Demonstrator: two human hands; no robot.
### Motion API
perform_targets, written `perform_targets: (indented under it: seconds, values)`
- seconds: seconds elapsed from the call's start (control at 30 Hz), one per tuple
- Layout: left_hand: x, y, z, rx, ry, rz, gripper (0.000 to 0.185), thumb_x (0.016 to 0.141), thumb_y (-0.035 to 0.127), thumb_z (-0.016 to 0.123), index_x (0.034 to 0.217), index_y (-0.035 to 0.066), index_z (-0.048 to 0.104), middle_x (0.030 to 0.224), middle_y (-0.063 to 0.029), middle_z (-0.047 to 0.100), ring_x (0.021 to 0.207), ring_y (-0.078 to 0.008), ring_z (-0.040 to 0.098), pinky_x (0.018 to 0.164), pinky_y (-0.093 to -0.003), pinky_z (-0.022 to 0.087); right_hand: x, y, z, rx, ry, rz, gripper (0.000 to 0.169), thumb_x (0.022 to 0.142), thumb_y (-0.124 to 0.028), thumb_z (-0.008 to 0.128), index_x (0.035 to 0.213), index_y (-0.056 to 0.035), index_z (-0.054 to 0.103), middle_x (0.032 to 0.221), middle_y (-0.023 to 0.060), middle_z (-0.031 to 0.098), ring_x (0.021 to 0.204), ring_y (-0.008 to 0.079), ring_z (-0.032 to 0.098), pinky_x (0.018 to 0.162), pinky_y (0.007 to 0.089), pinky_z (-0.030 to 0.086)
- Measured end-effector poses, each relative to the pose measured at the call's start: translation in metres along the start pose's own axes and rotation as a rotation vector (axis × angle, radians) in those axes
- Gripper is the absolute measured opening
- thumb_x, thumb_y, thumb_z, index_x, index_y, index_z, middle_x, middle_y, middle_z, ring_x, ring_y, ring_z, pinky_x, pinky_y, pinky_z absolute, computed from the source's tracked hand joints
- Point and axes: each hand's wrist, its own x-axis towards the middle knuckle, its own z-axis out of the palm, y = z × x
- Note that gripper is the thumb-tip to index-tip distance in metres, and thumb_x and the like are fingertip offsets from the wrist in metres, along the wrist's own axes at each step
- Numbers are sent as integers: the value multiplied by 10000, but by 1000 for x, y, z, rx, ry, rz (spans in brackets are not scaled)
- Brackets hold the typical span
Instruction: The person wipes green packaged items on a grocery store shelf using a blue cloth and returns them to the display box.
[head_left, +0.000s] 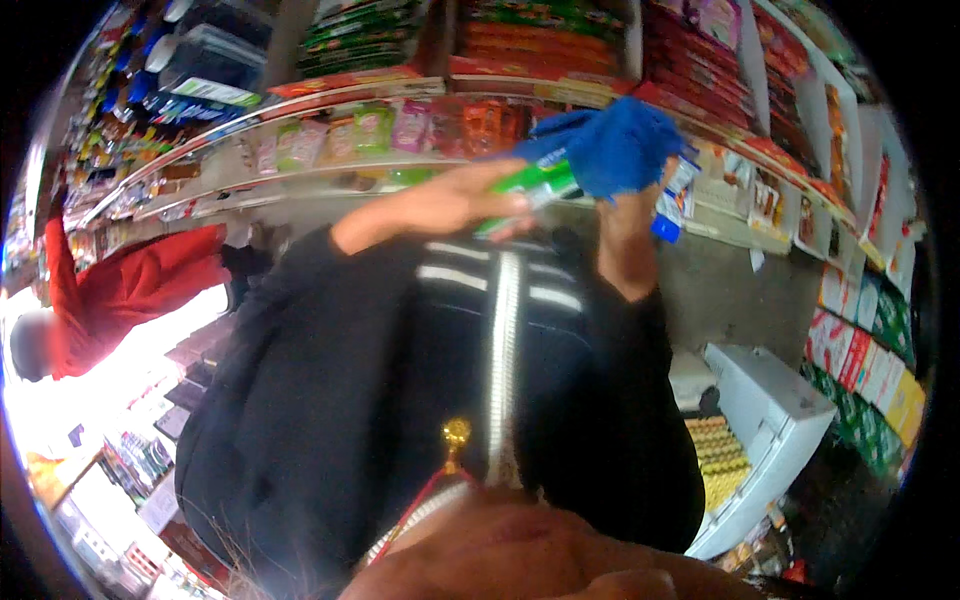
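Note:
In my left hand is a green packet with a silvery part, held tilted in front of my chest. A blue cloth covers much of my right hand and lies against the packet's upper end. Folds of the cloth hide most of the right fingers. Just beside that hand shows a blue and white packet; whether the hand holds it, I cannot tell. Motion blurs both hands.
Shelves of bagged and boxed goods curve across the front. A person in a red garment is at the left. To the right, a pale cabinet-like box stands by a yellow patterned surface. Stacked cartons are at the far right.

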Motion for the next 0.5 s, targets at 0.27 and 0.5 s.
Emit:
perform_targets:
  seconds: [0.27,0.5]
  values:
    - [-6,-1,-10,-37,140,35,293,937,236,498,1135,27,447,872,-37,541,721,-103,502,667,-233,426,19,-28,27,397,305,279,271,890,-335,524,749,-105,551,713,91,587,709,258,572,695,360,464]
    - [1,6,-5,-108,229,54,227,938,204,487,1077,24,483,844,-25,547,721,-90,509,674,-237,432,-13,-28,33,357,71,362,171,819,-245,595,851,-79,567,810,91,606,754,232,591,716,344,481]
